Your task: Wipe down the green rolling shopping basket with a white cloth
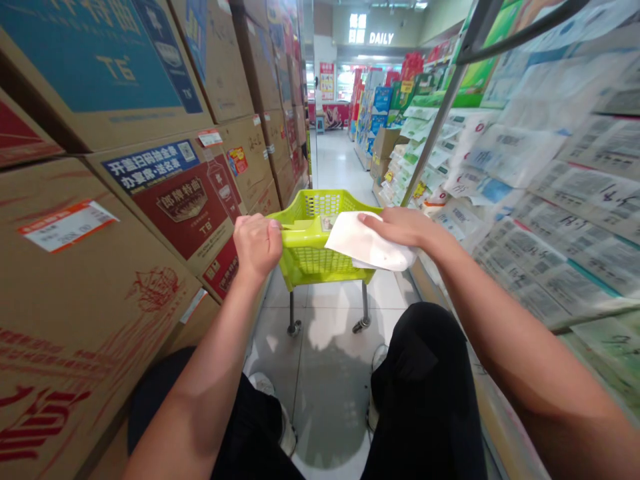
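A lime-green shopping cart (320,257) with a mesh basket stands on small wheels in front of my knees in a shop aisle. My left hand (256,245) is closed in a fist round the left end of the cart's handle. My right hand (400,227) lies on a white cloth (367,245), pressing it against the right end of the handle and the basket's rim, fingers held together over the cloth.
Stacked brown cardboard cartons (100,220) form a wall close on the left. Shelves of packaged goods (550,193) run along the right. The tiled aisle floor (340,160) leads ahead to displays and a lit "DAILY" sign (381,38).
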The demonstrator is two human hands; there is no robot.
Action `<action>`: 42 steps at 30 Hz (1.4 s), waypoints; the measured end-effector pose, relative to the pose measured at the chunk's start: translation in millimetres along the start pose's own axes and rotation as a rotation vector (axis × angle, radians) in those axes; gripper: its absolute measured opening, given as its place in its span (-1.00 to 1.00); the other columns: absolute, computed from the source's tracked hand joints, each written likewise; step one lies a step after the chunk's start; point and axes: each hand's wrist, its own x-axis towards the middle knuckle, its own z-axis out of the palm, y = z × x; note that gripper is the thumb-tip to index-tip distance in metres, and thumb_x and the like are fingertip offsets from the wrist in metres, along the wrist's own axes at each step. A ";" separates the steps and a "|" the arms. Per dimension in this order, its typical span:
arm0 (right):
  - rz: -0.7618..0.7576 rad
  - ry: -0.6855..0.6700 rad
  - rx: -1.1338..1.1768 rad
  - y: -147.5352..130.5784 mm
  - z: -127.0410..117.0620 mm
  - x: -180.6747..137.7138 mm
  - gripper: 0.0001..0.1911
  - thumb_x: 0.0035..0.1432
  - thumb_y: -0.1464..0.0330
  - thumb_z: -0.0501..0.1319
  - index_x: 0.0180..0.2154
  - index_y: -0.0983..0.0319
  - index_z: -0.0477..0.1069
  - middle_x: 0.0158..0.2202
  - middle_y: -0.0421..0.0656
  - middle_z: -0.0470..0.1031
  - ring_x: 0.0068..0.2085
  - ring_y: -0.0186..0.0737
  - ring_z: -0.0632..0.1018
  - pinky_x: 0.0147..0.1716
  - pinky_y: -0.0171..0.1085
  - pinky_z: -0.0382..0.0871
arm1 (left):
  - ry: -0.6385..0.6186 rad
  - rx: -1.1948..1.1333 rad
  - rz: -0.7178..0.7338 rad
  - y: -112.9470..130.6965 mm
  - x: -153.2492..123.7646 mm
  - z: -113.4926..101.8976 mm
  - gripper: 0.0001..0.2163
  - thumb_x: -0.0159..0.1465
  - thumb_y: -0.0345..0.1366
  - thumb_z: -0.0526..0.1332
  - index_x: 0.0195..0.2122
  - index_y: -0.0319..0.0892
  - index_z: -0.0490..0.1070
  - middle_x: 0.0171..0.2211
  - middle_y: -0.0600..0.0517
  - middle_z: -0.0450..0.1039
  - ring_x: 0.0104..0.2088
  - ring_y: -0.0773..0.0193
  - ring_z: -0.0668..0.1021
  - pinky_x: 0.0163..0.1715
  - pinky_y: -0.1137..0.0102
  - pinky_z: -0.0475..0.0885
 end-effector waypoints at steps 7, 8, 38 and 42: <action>0.049 0.633 -0.140 -5.1 58.2 -20.8 -0.29 0.36 -0.10 -0.13 -0.19 0.26 0.60 -0.33 0.06 0.60 -0.25 0.03 0.54 -0.24 -0.14 0.15 | 0.049 -0.019 0.011 -3.6 -0.2 0.8 -0.62 0.43 -0.26 -0.03 -0.51 -0.12 0.40 -0.52 -0.03 0.41 -0.42 0.13 0.46 -0.16 0.15 0.24; 0.035 0.679 -0.128 -4.6 64.8 -20.7 -0.32 0.35 -0.07 -0.12 -0.18 0.26 0.60 -0.33 0.05 0.59 -0.24 0.03 0.53 -0.22 -0.13 0.16 | 0.058 -0.015 0.006 -4.1 -0.5 0.8 -0.62 0.43 -0.26 -0.04 -0.51 -0.12 0.40 -0.52 -0.04 0.42 -0.42 0.12 0.46 -0.16 0.15 0.24; 0.056 0.887 -0.105 -23.0 87.0 -12.1 -0.49 0.36 0.18 -0.13 -0.41 0.22 0.47 -0.40 0.05 0.52 -0.23 0.02 0.51 -0.14 -0.07 0.21 | 0.122 -0.042 0.023 -30.0 1.5 -1.5 -0.56 0.45 -0.16 -0.08 -0.54 -0.07 0.37 -0.55 -0.03 0.40 -0.47 0.12 0.46 -0.19 0.12 0.30; 0.169 0.670 -0.121 -31.6 62.1 -12.3 -0.47 0.38 0.17 -0.10 -0.30 0.29 0.56 -0.34 0.11 0.58 -0.26 0.05 0.55 -0.18 -0.08 0.24 | 0.108 -0.036 0.014 -29.4 2.3 -0.2 -0.56 0.44 -0.16 -0.07 -0.54 -0.08 0.38 -0.56 -0.03 0.41 -0.47 0.12 0.46 -0.19 0.11 0.30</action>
